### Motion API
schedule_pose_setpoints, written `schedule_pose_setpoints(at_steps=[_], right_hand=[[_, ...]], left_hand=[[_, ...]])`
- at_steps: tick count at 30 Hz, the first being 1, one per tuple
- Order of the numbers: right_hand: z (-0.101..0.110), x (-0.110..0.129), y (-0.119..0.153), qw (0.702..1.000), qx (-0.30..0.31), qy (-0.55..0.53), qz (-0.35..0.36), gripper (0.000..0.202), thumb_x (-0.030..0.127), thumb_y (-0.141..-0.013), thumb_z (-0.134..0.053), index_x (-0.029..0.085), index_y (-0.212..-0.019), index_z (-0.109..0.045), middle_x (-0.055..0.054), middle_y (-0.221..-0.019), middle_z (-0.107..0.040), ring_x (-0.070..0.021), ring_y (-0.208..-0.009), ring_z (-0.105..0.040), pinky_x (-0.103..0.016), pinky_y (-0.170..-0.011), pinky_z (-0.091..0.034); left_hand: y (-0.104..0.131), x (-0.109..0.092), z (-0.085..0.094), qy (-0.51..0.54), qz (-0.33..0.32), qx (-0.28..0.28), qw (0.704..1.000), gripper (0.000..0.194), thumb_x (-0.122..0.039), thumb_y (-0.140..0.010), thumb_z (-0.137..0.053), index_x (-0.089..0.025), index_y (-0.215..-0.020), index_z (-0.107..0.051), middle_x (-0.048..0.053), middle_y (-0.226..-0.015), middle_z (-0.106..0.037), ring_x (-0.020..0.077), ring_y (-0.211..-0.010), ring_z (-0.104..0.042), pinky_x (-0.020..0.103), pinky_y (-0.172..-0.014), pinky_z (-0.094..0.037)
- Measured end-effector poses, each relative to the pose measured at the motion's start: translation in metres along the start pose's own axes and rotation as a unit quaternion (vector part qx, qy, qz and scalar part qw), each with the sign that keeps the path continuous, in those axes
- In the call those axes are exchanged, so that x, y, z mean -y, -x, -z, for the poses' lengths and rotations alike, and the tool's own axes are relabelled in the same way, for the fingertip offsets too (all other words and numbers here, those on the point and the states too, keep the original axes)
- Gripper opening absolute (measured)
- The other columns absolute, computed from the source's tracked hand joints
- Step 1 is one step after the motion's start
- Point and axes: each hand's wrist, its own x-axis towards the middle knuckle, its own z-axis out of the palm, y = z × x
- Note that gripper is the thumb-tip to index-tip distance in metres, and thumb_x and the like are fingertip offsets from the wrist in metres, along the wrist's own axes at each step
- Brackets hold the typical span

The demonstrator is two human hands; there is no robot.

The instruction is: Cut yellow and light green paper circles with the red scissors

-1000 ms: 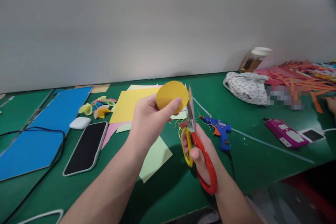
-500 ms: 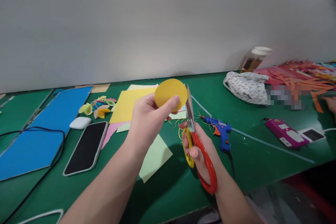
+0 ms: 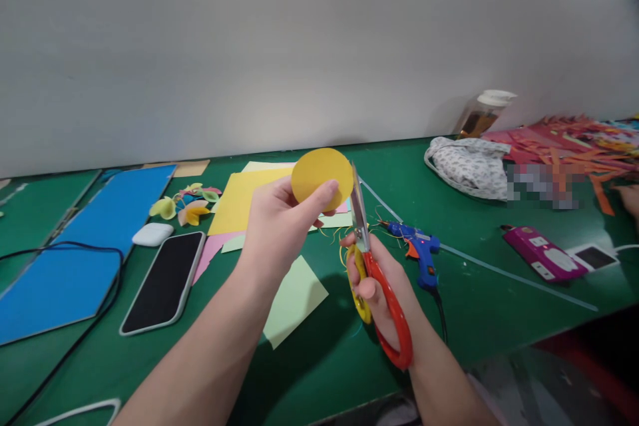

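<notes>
Between thumb and fingers, my left hand pinches a round yellow paper disc above the table. My right hand is wrapped round the scissors, which have one red and one yellow handle loop. Their blades point upward, close together, right beside the disc's right edge; whether they touch it I cannot tell. Thin yellow strips of paper lie behind the scissors. Under my hands rest a pale green sheet and a yellow sheet.
On the green table, a blue glue gun with a long glue stick lies to the right. Leftward are a phone, a white case, paper petals and a blue board. A patterned cloth bag and purple box sit farther right.
The yellow disc and my left hand have shifted slightly left. The scissor blades look more closed than before and tilt a little further left at the tips.
</notes>
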Motion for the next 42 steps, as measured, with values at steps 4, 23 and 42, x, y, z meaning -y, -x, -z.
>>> schedule_pose_setpoints(at_steps=[4, 23, 42], right_hand=[[0.001, -0.001, 0.000, 1.000, 0.000, 0.008, 0.006, 0.080, 0.086, -0.058, -0.061, 0.024, -0.110, -0.056, 0.005, -0.067, -0.042, -0.0115, -0.056, -0.031, -0.026, -0.053, -0.029], [-0.005, 0.010, 0.001, 0.999, -0.019, -0.020, -0.031, 0.082, 0.087, -0.049, -0.066, 0.023, -0.100, -0.058, 0.008, -0.062, -0.036, -0.0104, -0.056, -0.026, -0.026, -0.054, -0.023], [-0.008, 0.003, 0.000, 0.995, -0.020, -0.099, -0.026, 0.069, 0.076, -0.054, -0.076, 0.024, -0.098, -0.060, 0.009, -0.058, -0.028, -0.0059, -0.050, -0.028, -0.016, -0.046, -0.031]], left_hand=[[0.000, -0.001, 0.000, 0.004, 0.002, -0.004, 1.000, 0.017, -0.034, -0.071, -0.075, -0.017, -0.071, -0.071, 0.001, -0.063, -0.068, 0.0136, -0.059, -0.065, 0.019, -0.048, -0.048], [-0.003, 0.001, 0.003, 0.021, -0.001, -0.023, 1.000, 0.018, -0.035, -0.070, -0.077, -0.018, -0.072, -0.072, 0.001, -0.066, -0.069, 0.0131, -0.059, -0.064, 0.020, -0.048, -0.048], [-0.005, 0.000, 0.005, 0.026, -0.011, -0.034, 0.999, 0.018, -0.034, -0.069, -0.077, -0.017, -0.070, -0.071, 0.001, -0.062, -0.068, 0.0121, -0.055, -0.063, 0.019, -0.045, -0.048]])
